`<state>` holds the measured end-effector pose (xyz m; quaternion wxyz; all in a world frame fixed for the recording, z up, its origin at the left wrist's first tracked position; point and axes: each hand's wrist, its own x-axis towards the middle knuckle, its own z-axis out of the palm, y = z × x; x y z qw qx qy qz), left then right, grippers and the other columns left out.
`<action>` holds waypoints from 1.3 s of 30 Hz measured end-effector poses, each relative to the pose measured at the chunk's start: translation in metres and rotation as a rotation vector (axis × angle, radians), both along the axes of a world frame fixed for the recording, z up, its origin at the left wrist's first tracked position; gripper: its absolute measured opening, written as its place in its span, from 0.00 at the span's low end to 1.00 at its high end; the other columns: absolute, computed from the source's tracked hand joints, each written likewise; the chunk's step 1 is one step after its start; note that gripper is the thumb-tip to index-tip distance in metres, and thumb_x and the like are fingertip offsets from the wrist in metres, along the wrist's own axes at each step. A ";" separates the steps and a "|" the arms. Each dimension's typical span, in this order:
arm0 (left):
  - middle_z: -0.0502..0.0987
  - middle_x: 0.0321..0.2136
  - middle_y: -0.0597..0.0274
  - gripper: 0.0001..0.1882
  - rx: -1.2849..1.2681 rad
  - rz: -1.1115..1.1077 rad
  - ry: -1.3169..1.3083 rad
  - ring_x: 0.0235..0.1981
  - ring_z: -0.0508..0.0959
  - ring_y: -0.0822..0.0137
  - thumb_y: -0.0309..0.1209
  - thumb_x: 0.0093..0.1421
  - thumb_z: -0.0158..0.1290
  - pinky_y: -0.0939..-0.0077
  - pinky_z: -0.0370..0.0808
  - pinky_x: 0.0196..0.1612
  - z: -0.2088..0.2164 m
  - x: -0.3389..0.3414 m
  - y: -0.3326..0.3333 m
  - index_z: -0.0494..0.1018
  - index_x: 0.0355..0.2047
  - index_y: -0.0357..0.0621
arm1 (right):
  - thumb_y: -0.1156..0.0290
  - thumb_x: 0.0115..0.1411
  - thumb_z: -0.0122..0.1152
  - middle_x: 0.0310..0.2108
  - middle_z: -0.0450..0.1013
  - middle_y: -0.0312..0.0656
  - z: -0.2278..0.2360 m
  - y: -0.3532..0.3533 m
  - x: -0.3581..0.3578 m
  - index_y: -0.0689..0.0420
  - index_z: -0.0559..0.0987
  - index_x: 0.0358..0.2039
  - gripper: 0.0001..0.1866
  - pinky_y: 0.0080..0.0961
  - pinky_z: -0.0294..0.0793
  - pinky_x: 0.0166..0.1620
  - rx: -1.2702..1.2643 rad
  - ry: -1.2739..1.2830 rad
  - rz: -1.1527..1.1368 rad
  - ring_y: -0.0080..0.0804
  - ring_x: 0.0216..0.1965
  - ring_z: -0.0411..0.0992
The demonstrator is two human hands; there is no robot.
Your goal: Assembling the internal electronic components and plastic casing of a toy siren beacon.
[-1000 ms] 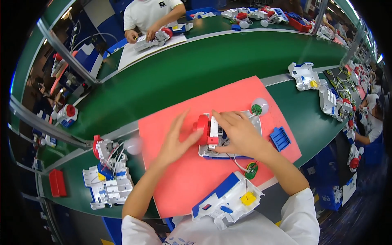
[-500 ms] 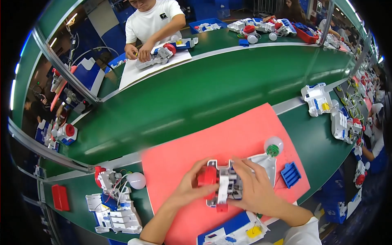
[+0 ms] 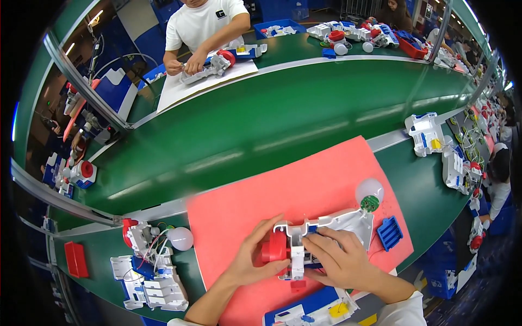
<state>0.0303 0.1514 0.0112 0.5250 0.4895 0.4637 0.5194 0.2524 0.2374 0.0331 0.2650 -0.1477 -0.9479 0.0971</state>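
My left hand (image 3: 251, 259) grips the red end piece (image 3: 276, 247) of a toy assembly, thumb below and fingers curled around its far side. My right hand (image 3: 343, 262) is closed over the inner parts, fingertips pressed beside the upright white bracket (image 3: 297, 256). Beneath it, a white plastic housing half (image 3: 358, 221) stretches right over the pink mat (image 3: 326, 168). A translucent bulb (image 3: 369, 190) with a green circuit board (image 3: 370, 204) lies at the housing's far right end. My fingers hide much of the assembly's inside.
A blue ribbed cover (image 3: 390, 233) rests at the mat's right. Near the front edge is a blue-and-white housing (image 3: 310, 309). Left stand a wired white assembly (image 3: 152, 277) and a red tray (image 3: 76, 259). Across the green belt (image 3: 261, 125), a co-worker (image 3: 206, 27) handles a similar toy.
My right hand has shifted slightly right and down, its fingers more bent, uncovering more of the white housing's far edge. My left hand keeps its grip on the red end.
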 end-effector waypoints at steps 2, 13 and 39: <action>0.65 0.58 0.55 0.46 -0.008 0.018 -0.011 0.57 0.70 0.63 0.20 0.49 0.64 0.69 0.67 0.60 -0.003 0.002 -0.001 0.56 0.68 0.38 | 0.58 0.42 0.73 0.50 0.72 0.37 0.003 -0.002 -0.001 0.56 0.76 0.52 0.35 0.33 0.71 0.50 -0.033 -0.049 -0.068 0.36 0.52 0.70; 0.78 0.47 0.56 0.26 -0.198 0.438 -0.132 0.50 0.76 0.69 0.40 0.64 0.55 0.73 0.71 0.56 -0.033 -0.032 0.049 0.71 0.57 0.35 | 0.67 0.45 0.76 0.57 0.68 0.45 0.013 0.033 0.011 0.54 0.74 0.57 0.36 0.42 0.64 0.59 -0.204 0.097 -0.181 0.43 0.58 0.66; 0.81 0.24 0.60 0.28 0.084 0.608 0.228 0.26 0.76 0.73 0.52 0.63 0.54 0.73 0.71 0.30 -0.072 -0.057 0.082 0.81 0.35 0.32 | 0.41 0.46 0.72 0.40 0.75 0.47 -0.005 0.068 -0.059 0.59 0.84 0.32 0.30 0.47 0.62 0.56 -0.118 -0.257 0.057 0.46 0.50 0.70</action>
